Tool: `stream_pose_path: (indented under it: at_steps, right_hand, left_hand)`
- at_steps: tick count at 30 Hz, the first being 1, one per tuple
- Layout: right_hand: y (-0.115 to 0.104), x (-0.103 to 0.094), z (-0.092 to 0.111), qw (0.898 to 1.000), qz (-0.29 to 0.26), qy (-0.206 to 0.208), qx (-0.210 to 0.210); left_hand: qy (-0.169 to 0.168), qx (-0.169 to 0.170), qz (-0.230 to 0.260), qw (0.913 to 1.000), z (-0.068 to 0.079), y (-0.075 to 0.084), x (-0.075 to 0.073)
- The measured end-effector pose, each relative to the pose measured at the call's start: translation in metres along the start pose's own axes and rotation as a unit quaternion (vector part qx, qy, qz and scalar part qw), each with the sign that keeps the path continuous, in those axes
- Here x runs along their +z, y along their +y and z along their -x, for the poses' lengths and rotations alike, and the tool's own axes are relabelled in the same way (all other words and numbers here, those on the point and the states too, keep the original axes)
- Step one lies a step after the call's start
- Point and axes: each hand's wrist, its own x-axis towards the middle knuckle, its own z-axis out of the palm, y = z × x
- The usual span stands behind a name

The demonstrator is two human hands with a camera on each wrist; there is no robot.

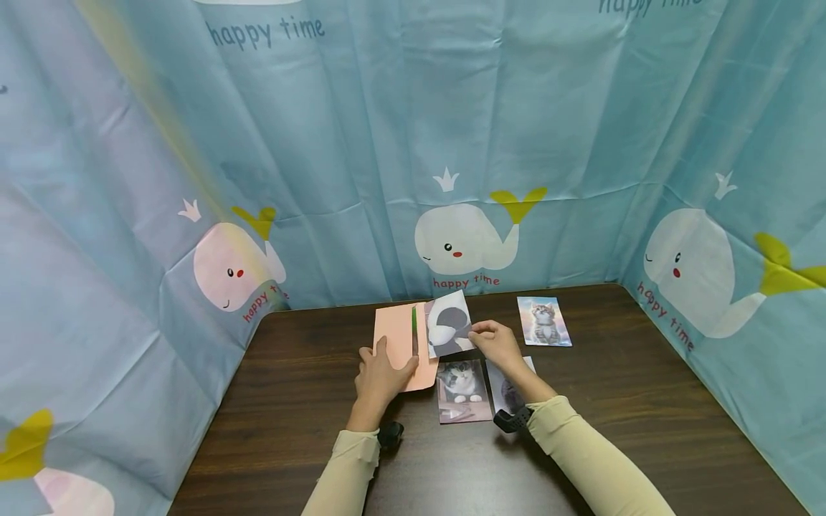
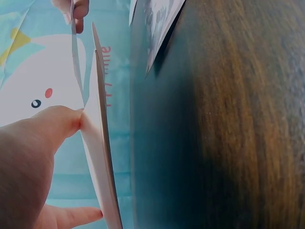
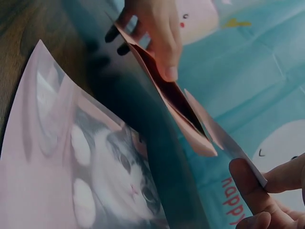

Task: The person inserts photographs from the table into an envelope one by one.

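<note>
My left hand (image 1: pixel 381 376) grips a pale pink paper envelope (image 1: pixel 393 326) by its lower part, thumb on the face near the mouth. The envelope's mouth gapes, showing a dark inside in the right wrist view and a green strip in the head view. My right hand (image 1: pixel 500 347) pinches a picture card (image 1: pixel 449 326) by its right edge between thumb and fingers. The card is tilted, with its left edge close to the envelope's mouth and overlapping its right side in the head view. A kitten card (image 3: pixel 109 157) lies just below them.
On the dark wooden table (image 1: pixel 290 401), another card (image 1: pixel 506 383) lies partly under my right forearm. A card with a striped kitten (image 1: pixel 543 322) lies farther right. A blue curtain (image 1: pixel 355 143) with whale prints hangs behind the table and along both sides.
</note>
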Motion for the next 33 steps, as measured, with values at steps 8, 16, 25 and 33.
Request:
stream_pose_path:
  at_steps: [8,16,25,33]
  right_hand:
    - [-0.001,0.010,0.001,1.000,-0.007,-0.008,0.000]
    - [-0.001,0.016,-0.001,1.000,-0.009,-0.006,-0.008]
    - [0.000,0.025,-0.003,1.000,-0.021,-0.007,-0.011]
    - [-0.001,0.032,-0.005,0.999,-0.015,-0.006,-0.029]
  left_hand:
    - [0.000,0.005,0.003,1.0000,0.001,0.001,0.001]
    - [0.006,0.010,0.005,0.9999,0.001,0.001,0.001]
    - [0.011,0.013,0.008,0.9998,0.001,0.003,0.001]
    - [0.006,0.008,0.003,1.0000,0.001,0.003,0.002]
